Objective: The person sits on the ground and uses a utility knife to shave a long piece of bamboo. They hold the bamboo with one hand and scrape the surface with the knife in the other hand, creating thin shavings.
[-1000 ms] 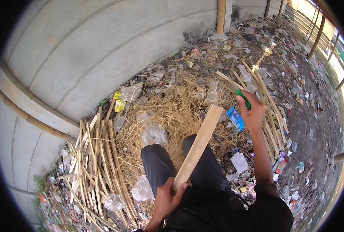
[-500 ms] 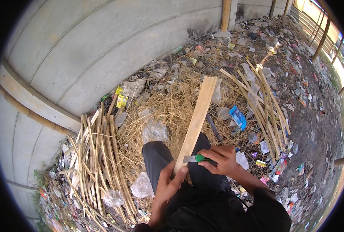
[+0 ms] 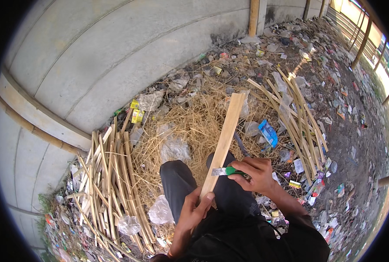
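My left hand (image 3: 195, 208) grips the near end of a long, flat, pale bamboo slat (image 3: 226, 133), thumb on top. The slat slants up and away from my lap, between my knees. In my right hand (image 3: 256, 175) is a green-handled utility knife (image 3: 233, 170), fingers wrapped round its handle. Its short, broad blade points left and lies across the slat just beyond my left thumb. Whether the edge bites into the bamboo I cannot tell.
A heap of narrow bamboo strips (image 3: 111, 183) lies to my left, and a looser bundle of strips (image 3: 302, 124) to the right. Straw-like shavings (image 3: 190, 118) cover the ground ahead, with plastic litter and a blue wrapper (image 3: 268, 133). A concrete panel wall (image 3: 107, 56) rises at the far left.
The knife and my right hand have moved slightly up and right along the slat. The slat's far end has dropped a little nearer, and my left hand still holds it.
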{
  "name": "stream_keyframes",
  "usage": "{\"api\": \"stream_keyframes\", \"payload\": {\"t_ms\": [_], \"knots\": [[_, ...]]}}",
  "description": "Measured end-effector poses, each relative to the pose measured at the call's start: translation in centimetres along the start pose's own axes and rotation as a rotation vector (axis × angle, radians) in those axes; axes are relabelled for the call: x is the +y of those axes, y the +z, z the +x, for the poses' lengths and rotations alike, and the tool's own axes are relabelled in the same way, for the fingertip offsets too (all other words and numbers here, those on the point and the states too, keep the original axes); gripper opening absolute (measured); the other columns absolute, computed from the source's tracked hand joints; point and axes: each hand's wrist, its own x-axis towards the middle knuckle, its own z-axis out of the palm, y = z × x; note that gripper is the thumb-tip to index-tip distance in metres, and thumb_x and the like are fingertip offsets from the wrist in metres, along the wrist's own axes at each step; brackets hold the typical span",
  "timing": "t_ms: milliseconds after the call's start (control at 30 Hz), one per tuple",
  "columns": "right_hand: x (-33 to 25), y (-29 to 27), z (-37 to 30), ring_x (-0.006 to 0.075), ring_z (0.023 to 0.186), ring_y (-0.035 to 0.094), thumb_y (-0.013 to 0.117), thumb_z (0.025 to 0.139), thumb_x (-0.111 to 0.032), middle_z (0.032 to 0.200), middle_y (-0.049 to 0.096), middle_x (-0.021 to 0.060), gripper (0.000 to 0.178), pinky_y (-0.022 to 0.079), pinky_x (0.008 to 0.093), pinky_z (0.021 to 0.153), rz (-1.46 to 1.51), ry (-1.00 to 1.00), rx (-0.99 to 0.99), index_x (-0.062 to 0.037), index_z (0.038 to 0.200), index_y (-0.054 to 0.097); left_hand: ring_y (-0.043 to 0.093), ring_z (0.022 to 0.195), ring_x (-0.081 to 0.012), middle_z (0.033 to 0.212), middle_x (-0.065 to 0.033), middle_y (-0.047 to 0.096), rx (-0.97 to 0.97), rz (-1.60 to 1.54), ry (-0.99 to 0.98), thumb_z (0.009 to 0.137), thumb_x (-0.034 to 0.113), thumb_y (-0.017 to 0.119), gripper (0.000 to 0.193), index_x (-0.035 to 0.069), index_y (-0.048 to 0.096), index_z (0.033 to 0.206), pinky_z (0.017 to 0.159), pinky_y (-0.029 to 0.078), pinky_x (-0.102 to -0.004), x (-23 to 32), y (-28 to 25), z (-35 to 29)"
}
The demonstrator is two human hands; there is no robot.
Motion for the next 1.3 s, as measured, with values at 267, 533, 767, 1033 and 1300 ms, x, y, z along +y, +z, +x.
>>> {"api": "stream_keyframes", "payload": {"t_ms": [267,533,767,1033,1300], "knots": [[6.7,-3.3,2.8,0.0270,0.070,0.077,0.087,0.092,-0.025,0.094,0.081,0.0095,0.030,0.058,0.0354,0.061,-0.116,0.195,0.240,-0.0064,0.114,0.077,0.044,0.057,-0.0036,0.071,0.0054,0.051,-0.091,-0.025,-0.120,0.112,0.031,0.066,0.028,0.002,0.069,0.112,0.050,0.033,-0.0233,-1.7,-1.6,-2.2],[2.0,-0.6,0.5,0.0231,0.062,0.071,0.086,0.093,-0.029,0.086,0.075,0.0033,0.026,0.055,0.0345,0.056,0.033,0.064,0.035,-0.0110,0.109,0.077,0.045,0.058,-0.0042,0.073,0.0050,0.054,0.025,-0.062,-0.113,0.112,0.029,0.066,0.026,0.003,0.069,0.112,0.050,0.033,-0.0242,-1.0,-1.5,-1.5],[-2.2,1.1,-0.7,0.0196,0.054,0.065,0.092,0.086,-0.031,0.076,0.072,0.0010,0.031,0.048,0.0338,0.049,0.045,-0.007,-0.086,-0.0124,0.108,0.078,0.052,0.060,-0.0088,0.070,-0.0053,0.063,0.160,0.306,0.128,0.108,0.024,0.070,0.028,-0.003,0.069,0.114,0.053,0.038,-0.0316,0.2,-0.1,0.1],[-1.9,-0.5,0.3,0.0205,0.059,0.070,0.091,0.088,-0.031,0.082,0.076,0.0033,0.031,0.051,0.0335,0.052,-0.032,-0.002,-0.103,-0.0102,0.108,0.078,0.052,0.065,-0.0098,0.073,-0.0052,0.063,0.113,0.238,0.115,0.109,0.027,0.068,0.034,-0.003,0.070,0.125,0.061,0.044,-0.0325,0.0,0.5,0.5],[4.2,-1.9,2.2,0.0241,0.066,0.075,0.086,0.094,-0.029,0.090,0.080,0.0067,0.026,0.056,0.0360,0.058,-0.108,0.149,0.147,-0.0088,0.110,0.079,0.048,0.063,-0.0071,0.073,0.0029,0.054,0.000,0.145,-0.054,0.112,0.033,0.064,0.034,0.000,0.070,0.114,0.057,0.038,-0.0287,-2.0,-0.2,-1.8]]}}
